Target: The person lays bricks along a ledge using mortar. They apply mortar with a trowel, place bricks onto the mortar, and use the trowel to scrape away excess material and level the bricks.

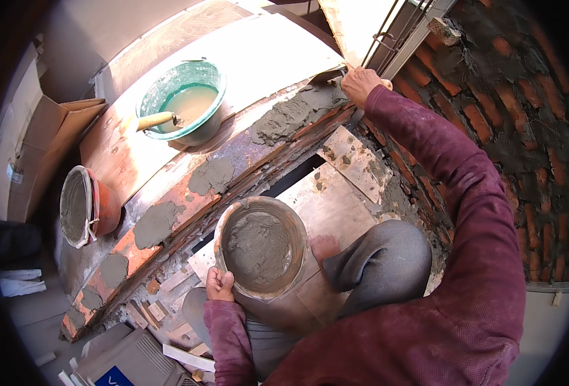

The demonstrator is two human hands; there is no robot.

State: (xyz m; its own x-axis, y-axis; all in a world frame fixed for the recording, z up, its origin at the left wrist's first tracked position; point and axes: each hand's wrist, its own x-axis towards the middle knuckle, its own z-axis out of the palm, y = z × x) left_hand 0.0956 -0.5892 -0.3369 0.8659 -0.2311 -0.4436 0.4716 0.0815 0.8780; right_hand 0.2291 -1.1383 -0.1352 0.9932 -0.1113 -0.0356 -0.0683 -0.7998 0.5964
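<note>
My left hand is closed on the rim of a round bucket. Grey wet mortar fills part of that bucket, which stands between my knees. My right arm reaches far forward. At its end my right hand grips a trowel, whose wooden handle end sticks out of the fist. Most of the blade is hidden at the ledge's far end. Just left of this hand, a thick mortar heap lies on the brick ledge. Smaller mortar patches dot the ledge nearer me.
A green basin of cloudy water, with a wooden-handled tool in it, stands on a pale board. An orange bucket leans at left, near cardboard. A mortar-smeared brick wall rises at right beside thin metal rods.
</note>
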